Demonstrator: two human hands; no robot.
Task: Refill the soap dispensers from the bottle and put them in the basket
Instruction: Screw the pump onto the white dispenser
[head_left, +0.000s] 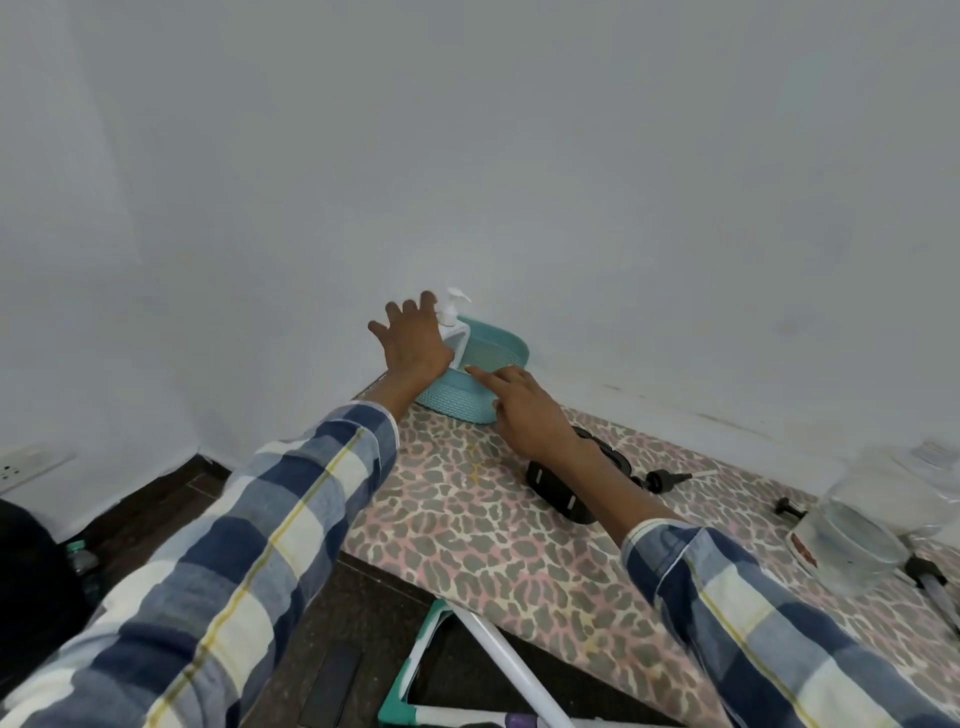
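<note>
The white soap dispenser (456, 332) stands upright in the blue basket (480, 379), at the basket's left end, so this looks like the step of putting a filled one away. The basket sits at the far left corner of the surface (467, 530), close to the wall. The left hand (413, 345) is beside the dispenser with its fingers spread wide and holds nothing; I cannot tell if it touches the dispenser. The right hand (524, 410) has one finger stretched out to the basket's near rim, and its other fingers are curled but hold nothing. The dispenser is white with a pump on top. A black dispenser (566, 488) lies on its side near the middle of the surface, with its pump (667, 479) off beside it. It probably needs filling next from the big clear bottle (862, 525) at the right edge.
</note>
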